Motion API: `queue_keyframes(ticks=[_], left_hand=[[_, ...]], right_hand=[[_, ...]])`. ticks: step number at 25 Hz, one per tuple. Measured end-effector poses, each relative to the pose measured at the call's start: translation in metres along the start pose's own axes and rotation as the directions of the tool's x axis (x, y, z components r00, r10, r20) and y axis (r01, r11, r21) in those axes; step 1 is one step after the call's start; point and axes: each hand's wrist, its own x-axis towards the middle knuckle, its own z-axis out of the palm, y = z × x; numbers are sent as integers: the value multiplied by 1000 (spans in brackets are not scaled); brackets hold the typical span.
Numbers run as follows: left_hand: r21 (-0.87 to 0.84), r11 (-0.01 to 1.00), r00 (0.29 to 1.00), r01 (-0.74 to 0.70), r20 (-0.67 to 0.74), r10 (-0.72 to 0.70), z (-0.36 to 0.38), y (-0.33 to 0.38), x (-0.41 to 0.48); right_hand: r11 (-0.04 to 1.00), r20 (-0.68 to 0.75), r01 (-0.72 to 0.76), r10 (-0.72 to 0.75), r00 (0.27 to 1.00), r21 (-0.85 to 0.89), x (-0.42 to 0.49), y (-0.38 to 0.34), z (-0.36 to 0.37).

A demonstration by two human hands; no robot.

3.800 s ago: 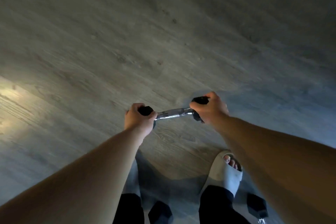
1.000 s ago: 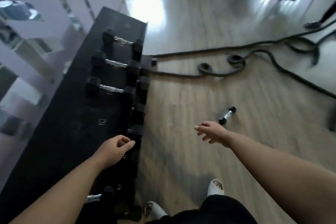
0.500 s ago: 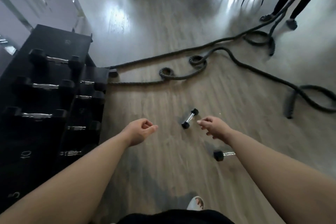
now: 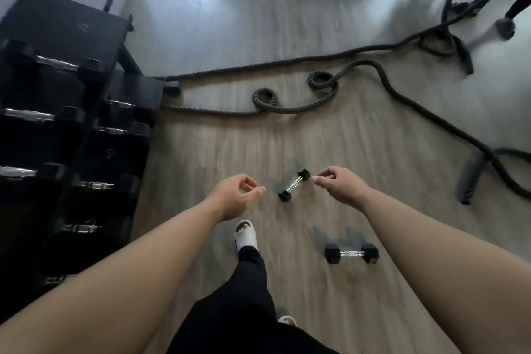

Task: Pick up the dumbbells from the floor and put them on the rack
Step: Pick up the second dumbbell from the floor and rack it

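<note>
Two small black hex dumbbells with chrome handles lie on the wood floor. The slimmer dumbbell (image 4: 293, 185) lies diagonally between my hands. The thicker dumbbell (image 4: 351, 253) rests lower right, under my right forearm. My left hand (image 4: 236, 196) hovers left of the slim one, fingers loosely curled, holding nothing. My right hand (image 4: 336, 183) hovers just right of its far head, fingers curled and empty. The black dumbbell rack (image 4: 66, 112) stands at the left, with several dumbbells on its tiers.
A thick battle rope (image 4: 290, 108) snakes across the floor beyond the dumbbells, looping to the right. Another person's legs (image 4: 510, 16) show at the top right. My white slipper (image 4: 243, 234) steps forward below my left hand.
The view has swung away from the rack toward the floor. Both empty hands have come closer to the slim dumbbell, and my foot has stepped forward.
</note>
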Motion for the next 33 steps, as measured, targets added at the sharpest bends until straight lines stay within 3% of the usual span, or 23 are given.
queue_keyframes(ticks=[9,14,19,25,28,33], left_hand=[[-111,987,992,120,58,-114,12,55,176],[-162,954,966,250,-19,-257,27,38,236],[-315,839,874,443,-57,-483,109,-26,300],[-336,755,810,564,44,-585,265,-121,421],[-356,727,780,588,9,-626,330,-177,493],[-536,499,605,680,27,-796,414,-264,570]], right_hand=[[997,-20,-62,61,998,-48,157,-18,-90],[991,114,-55,69,991,-119,267,-3,-99],[990,277,-88,117,954,-114,404,56,-38],[951,391,-9,136,910,-310,547,169,76],[924,359,11,137,923,-381,611,225,132],[903,248,-21,140,959,-429,689,308,205]])
